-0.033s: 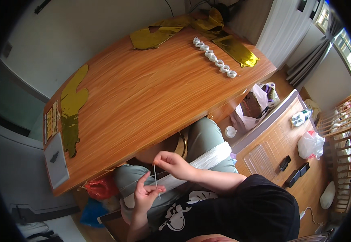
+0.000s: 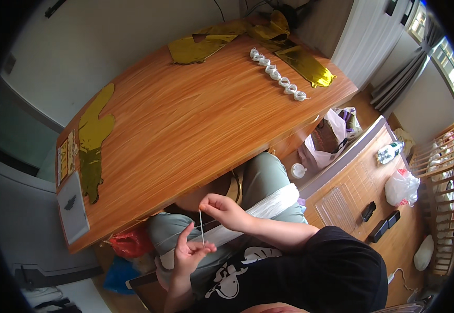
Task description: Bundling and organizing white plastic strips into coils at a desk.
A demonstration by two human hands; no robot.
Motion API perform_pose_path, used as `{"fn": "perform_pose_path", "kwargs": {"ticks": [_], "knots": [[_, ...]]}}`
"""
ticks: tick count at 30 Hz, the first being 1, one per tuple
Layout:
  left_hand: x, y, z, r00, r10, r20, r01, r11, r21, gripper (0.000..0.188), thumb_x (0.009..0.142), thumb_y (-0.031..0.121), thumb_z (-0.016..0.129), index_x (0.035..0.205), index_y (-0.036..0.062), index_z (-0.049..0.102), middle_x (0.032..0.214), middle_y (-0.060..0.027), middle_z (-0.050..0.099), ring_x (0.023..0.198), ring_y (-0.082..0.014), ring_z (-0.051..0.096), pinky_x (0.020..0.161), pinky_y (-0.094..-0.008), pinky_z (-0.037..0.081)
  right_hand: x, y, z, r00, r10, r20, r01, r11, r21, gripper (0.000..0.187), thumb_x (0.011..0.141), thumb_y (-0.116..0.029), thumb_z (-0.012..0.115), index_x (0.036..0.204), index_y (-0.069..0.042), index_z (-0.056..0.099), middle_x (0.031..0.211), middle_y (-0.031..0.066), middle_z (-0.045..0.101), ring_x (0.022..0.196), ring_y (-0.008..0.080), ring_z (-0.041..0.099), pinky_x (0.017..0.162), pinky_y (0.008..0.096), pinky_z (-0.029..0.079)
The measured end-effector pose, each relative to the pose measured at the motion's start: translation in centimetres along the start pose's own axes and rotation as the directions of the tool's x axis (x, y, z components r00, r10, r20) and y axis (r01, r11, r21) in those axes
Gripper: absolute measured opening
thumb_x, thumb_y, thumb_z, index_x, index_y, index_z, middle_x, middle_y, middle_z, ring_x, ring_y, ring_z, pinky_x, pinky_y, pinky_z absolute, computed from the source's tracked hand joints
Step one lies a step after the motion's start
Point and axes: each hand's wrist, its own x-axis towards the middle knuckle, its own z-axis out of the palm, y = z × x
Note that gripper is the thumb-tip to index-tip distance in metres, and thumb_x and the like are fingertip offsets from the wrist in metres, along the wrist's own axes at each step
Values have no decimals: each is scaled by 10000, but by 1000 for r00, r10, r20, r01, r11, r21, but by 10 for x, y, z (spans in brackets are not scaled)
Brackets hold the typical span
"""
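Note:
A short length of white string (image 2: 202, 224) stretches nearly upright between my two hands. My right hand (image 2: 223, 211) is closed and pinches its upper end. My left hand (image 2: 188, 255) holds the lower end between the thumb and a finger, with the index finger raised. Across my lap lies a long, thick hank of white string (image 2: 274, 206), partly hidden behind my right hand and forearm. On the table's far right, several small coils of white string (image 2: 284, 82) sit in a slanting row.
The wooden table (image 2: 185, 120) stands in front of me. Flat gold foil pieces (image 2: 95, 125) lie along its left side and far edge. To the right, a low wooden surface (image 2: 315, 201) carries a plastic bottle (image 2: 389, 152), a white bag (image 2: 401, 187) and black boxes (image 2: 384, 226).
The string's lower end, which hung below my left fingers, no longer shows there. My left fingers have shifted slightly; my right hand has hardly moved.

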Motion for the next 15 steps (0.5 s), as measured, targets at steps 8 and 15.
{"fn": "perform_pose_path", "kwargs": {"ticks": [8, 15], "knots": [[7, 23, -6, 820, 374, -433, -412, 911, 5, 819, 852, -93, 613, 1487, 60, 118, 981, -132, 686, 938, -185, 657, 867, -325, 522, -22, -20, 24, 860, 164, 482, 94, 879, -467, 166, 951, -186, 572, 973, -30, 625, 872, 106, 663, 819, 199, 649, 731, 316, 497], [6, 6, -4, 926, 376, 23, -342, 814, 469, 665, 937, -44, 497, 1477, 22, 114, 1047, -192, 644, 968, -196, 629, 914, -311, 457, -23, -43, 22, 915, -1, 403, 108, 964, -244, 169, 954, -163, 556, 975, -4, 611, 861, 112, 656, 823, 158, 625, 772, 289, 493]]}}
